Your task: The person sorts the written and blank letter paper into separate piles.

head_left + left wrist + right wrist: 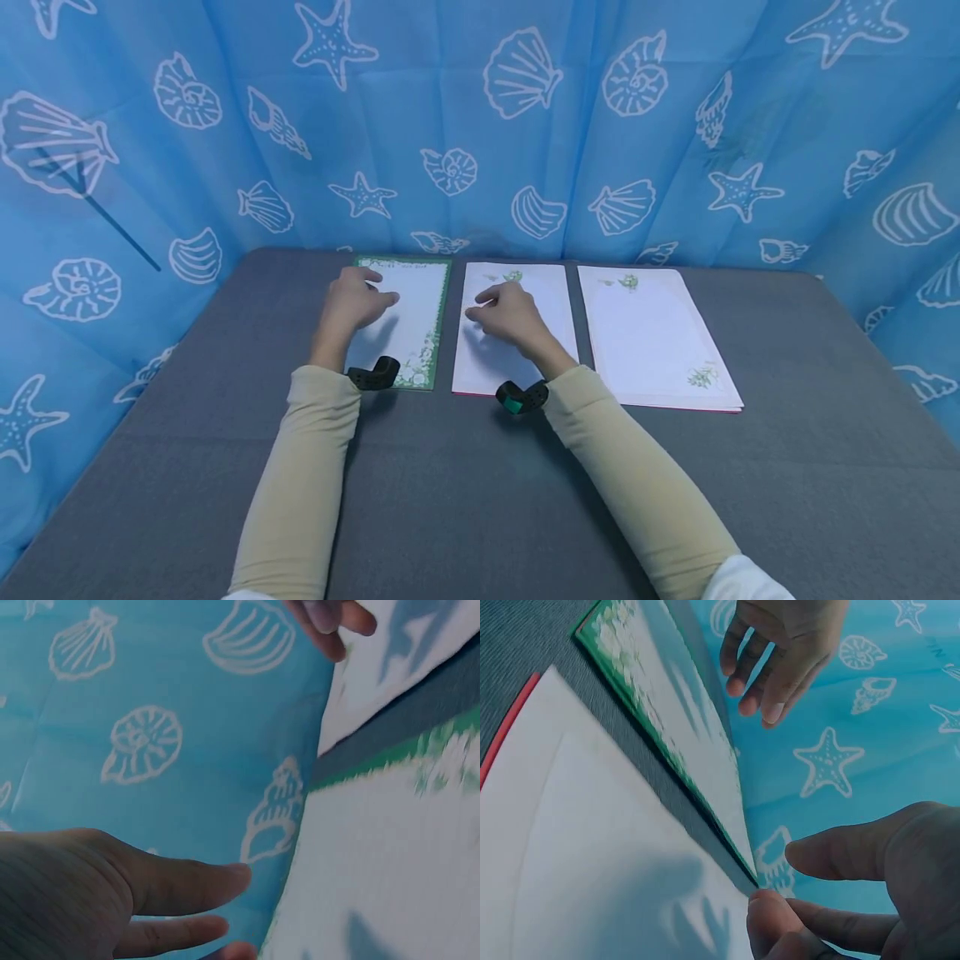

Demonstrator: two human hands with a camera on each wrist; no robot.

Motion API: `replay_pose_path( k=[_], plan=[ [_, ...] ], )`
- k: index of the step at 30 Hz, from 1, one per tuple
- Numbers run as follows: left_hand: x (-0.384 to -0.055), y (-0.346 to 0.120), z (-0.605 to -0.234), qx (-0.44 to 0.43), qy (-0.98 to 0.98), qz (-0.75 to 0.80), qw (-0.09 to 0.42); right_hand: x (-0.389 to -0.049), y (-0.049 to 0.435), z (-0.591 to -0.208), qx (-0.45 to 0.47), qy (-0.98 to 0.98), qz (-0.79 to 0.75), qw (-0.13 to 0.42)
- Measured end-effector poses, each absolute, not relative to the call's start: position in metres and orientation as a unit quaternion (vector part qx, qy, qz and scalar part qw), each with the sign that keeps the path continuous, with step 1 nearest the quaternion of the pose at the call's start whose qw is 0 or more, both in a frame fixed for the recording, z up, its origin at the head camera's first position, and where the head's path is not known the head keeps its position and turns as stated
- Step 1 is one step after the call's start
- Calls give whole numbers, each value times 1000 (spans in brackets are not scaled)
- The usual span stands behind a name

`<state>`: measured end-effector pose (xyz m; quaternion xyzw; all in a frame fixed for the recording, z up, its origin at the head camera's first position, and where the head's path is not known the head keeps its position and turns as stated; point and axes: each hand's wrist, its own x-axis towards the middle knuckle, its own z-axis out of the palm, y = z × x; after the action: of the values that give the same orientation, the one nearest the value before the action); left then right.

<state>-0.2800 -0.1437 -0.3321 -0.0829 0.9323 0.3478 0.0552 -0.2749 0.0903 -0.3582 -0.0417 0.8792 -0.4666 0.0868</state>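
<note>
My left hand (354, 302) hovers over a pad of paper with a green leafy border (408, 317), thumb and fingers apart and holding nothing. Over the middle white sheets (480, 358), which have a small green leaf print near the top, hangs my right hand (513, 318). In the right wrist view its thumb (840, 851) stands apart from the loosely bent fingers (776, 922), with nothing between them. Shadows of both hands fall on the paper. A third white stack (652, 342) with leaf prints lies to the right, untouched by either hand.
A dark grey cloth (450, 492) covers the table. Behind and at the sides hangs a blue curtain (465, 108) with white shells and starfish. Each wrist wears a black band (375, 374). Red edges show under the middle and right stacks.
</note>
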Motion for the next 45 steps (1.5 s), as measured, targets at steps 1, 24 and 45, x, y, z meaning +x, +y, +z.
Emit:
replay_pose_path(
  k=[1, 24, 45],
  plan=[
    [-281, -141, -333, -76, 932, 349, 56, -274, 95, -358, -42, 879, -468, 85],
    [-280, -73, -351, 34, 898, 435, 57, -268, 178, -360, -26, 886, -461, 32],
    [-276, -50, -368, 28, 939, 340, 37, -269, 203, -365, 48, 904, -420, 64]
  ],
)
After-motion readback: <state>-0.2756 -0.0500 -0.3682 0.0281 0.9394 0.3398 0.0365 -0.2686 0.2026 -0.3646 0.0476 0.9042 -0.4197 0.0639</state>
